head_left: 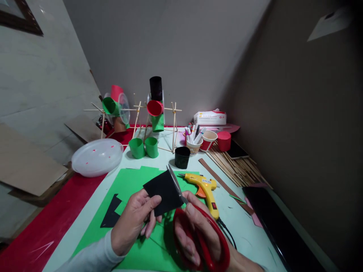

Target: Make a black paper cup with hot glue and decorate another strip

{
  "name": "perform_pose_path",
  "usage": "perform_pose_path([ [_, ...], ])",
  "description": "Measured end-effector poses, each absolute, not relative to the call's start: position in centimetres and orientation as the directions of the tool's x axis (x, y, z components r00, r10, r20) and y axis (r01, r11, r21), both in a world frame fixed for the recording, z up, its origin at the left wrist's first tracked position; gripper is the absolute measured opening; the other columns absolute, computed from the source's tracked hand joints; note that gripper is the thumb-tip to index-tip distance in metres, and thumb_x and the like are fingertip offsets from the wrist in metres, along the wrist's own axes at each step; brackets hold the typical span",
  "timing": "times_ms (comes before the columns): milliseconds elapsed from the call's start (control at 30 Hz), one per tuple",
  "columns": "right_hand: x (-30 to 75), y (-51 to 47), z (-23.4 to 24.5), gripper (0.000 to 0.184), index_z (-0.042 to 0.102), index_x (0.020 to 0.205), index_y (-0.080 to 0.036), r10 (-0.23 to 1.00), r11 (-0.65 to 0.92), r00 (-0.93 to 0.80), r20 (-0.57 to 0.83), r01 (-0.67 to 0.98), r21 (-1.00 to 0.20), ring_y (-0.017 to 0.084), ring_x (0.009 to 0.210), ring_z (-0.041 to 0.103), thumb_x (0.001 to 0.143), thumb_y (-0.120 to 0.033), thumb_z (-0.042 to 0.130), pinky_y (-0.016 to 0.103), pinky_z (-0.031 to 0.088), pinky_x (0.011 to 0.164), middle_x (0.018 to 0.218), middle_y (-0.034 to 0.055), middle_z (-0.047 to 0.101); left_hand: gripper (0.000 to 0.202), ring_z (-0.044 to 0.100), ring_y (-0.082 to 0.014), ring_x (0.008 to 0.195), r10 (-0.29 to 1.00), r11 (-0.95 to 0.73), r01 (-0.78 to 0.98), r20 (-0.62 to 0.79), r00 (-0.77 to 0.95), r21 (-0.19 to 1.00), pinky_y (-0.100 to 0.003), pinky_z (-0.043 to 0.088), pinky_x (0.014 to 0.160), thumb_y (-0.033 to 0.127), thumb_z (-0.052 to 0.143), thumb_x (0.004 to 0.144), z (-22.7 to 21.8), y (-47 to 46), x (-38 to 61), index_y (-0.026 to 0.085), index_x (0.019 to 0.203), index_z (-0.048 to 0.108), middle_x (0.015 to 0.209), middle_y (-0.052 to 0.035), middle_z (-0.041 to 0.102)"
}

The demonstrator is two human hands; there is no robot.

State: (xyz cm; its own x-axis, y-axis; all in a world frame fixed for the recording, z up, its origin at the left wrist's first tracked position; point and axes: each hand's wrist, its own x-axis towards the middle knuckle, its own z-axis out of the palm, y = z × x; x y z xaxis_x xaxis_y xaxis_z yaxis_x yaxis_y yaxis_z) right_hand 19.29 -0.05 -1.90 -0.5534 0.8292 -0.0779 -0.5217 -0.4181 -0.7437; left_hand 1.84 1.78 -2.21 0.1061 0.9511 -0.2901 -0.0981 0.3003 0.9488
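Black paper piece (pixel 163 193) held up above a large green sheet (pixel 93 226), near the front of the pale table (pixel 238 230). Pinched at its left side by the left hand (pixel 138 211), thumb pressed on top, other fingers curled loosely below. Red-handled scissors (pixel 176 186) in the right hand (pixel 202 224), fingers wrapped closely around the handle loops; blades set along the right edge of the paper, tips pointing away, exact gap between them hard to make out.

Left of the left hand, flat on the green sheet, a notched black offcut (pixel 109 218). Just beyond the right hand, a yellow glue gun (pixel 204 184) with an orange trigger, lying on its side. Past the green sheet, two green paper cups (pixel 151 147) standing side by side, and a black paper cup (pixel 182 160) to their right. Farther back, a white cup of markers (pixel 194 146), near a red-and-white paper cup (pixel 209 141).
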Motion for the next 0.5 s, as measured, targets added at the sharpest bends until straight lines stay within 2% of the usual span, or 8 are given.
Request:
perform_pose_path([
  [233,19.5,-0.2,-1.3,0.053,0.034,0.104,-0.027,0.827,-0.411,-0.546,-0.136,-0.422,-0.808,0.004,0.027,0.032,0.084,-0.068,0.062,0.011,0.032,0.028,0.048,-0.0142,0.054,0.052,0.035,-0.0028,0.025,0.940,0.334,-0.073,-0.326,0.100,0.940,-0.023,0.054,0.057,0.062,0.074,0.071,-2.5,1.5,1.7,0.023,0.064,0.041,0.026,0.0103,0.045],
  [367,20.0,0.0,-0.1,0.045,0.036,0.102,-0.026,0.860,-0.332,-0.494,-0.127,-0.354,-0.874,0.005,0.026,0.029,0.090,-0.062,0.058,0.011,0.029,0.026,0.044,-0.0146,0.050,0.055,0.036,-0.0028,0.023,0.933,0.352,-0.072,-0.344,0.104,0.933,-0.024,0.057,0.059,0.060,0.079,0.066,-1.7,1.5,1.9,0.023,0.061,0.039,0.024,0.0107,0.042],
  [433,20.8,0.4,1.2,0.042,0.037,0.101,-0.025,0.883,-0.288,-0.456,-0.108,-0.346,-0.893,0.005,0.027,0.031,0.090,-0.060,0.058,0.012,0.028,0.026,0.046,-0.0141,0.051,0.057,0.037,-0.0022,0.022,0.930,0.366,-0.086,-0.360,0.077,0.927,-0.019,0.051,0.049,0.062,0.081,0.060,-1.1,1.6,1.9,0.022,0.062,0.041,0.029,0.0091,0.048],
  [500,22.5,1.1,2.8,0.039,0.037,0.099,-0.026,0.918,-0.204,-0.391,-0.070,-0.314,-0.927,0.005,0.029,0.034,0.091,-0.058,0.059,0.013,0.030,0.028,0.051,-0.0132,0.052,0.060,0.038,-0.0016,0.023,0.928,0.372,-0.093,-0.370,0.034,0.924,-0.013,0.035,0.036,0.065,0.083,0.054,-0.4,1.9,1.5,0.021,0.066,0.043,0.039,0.0045,0.059],
])
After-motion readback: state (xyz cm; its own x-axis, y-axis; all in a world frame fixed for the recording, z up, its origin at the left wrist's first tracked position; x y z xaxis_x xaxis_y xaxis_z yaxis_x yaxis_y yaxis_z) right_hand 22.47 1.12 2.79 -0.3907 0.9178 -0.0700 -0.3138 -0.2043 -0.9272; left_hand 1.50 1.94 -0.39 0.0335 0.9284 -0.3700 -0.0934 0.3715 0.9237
